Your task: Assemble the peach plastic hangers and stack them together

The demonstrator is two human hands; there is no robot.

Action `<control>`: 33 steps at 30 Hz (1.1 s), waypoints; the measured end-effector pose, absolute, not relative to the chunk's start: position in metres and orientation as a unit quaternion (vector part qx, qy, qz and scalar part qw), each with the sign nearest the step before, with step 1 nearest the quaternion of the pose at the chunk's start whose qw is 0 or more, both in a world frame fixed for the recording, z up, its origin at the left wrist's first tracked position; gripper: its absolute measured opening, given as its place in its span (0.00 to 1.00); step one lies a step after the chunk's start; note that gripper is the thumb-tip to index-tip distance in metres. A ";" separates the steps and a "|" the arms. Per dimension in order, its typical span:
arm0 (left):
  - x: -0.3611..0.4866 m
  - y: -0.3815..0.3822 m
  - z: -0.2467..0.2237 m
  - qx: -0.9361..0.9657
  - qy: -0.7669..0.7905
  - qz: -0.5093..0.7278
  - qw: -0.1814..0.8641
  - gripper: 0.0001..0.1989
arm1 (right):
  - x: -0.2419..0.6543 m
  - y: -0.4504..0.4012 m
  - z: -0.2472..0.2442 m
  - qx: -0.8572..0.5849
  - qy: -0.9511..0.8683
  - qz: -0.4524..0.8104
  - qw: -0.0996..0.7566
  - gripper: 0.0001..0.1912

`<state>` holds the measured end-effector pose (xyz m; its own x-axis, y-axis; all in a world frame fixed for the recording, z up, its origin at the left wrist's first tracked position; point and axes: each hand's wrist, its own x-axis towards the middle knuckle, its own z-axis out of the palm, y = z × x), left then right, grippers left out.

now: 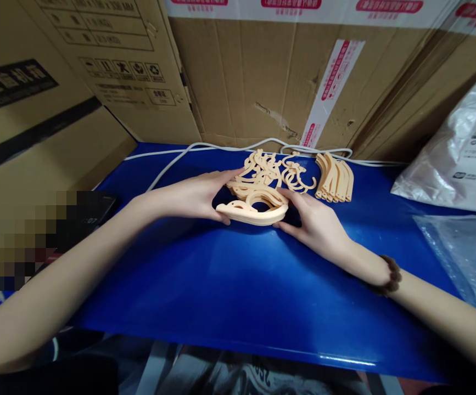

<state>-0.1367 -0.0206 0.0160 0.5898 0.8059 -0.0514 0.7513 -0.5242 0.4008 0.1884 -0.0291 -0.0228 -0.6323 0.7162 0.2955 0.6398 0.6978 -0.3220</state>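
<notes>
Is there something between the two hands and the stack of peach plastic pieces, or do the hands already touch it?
Nothing visible is between them. The left hand and right hand already grip the stack at its two ends.

Plenty of open blue mat (238, 285) in front; cardboard boxes (270, 82) wall off its back, plastic bags (464, 142) crowd its right.

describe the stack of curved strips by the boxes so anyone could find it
On the blue plastic sheet, look to the back edge by the white cable. The peach curved plastic strips stand in a tidy row, right of the tangled peach hook pieces; neither hand touches them.
</notes>
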 end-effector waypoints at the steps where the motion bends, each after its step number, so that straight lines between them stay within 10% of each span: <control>1: -0.137 -0.020 0.016 0.870 0.448 0.067 0.194 0.62 | 0.187 -0.029 -0.023 -0.377 -0.899 0.094 0.204 0.33; 33: -0.146 -0.015 0.031 0.849 0.476 0.025 0.229 0.58 | 0.171 -0.016 -0.028 -0.369 -0.902 0.098 0.201 0.35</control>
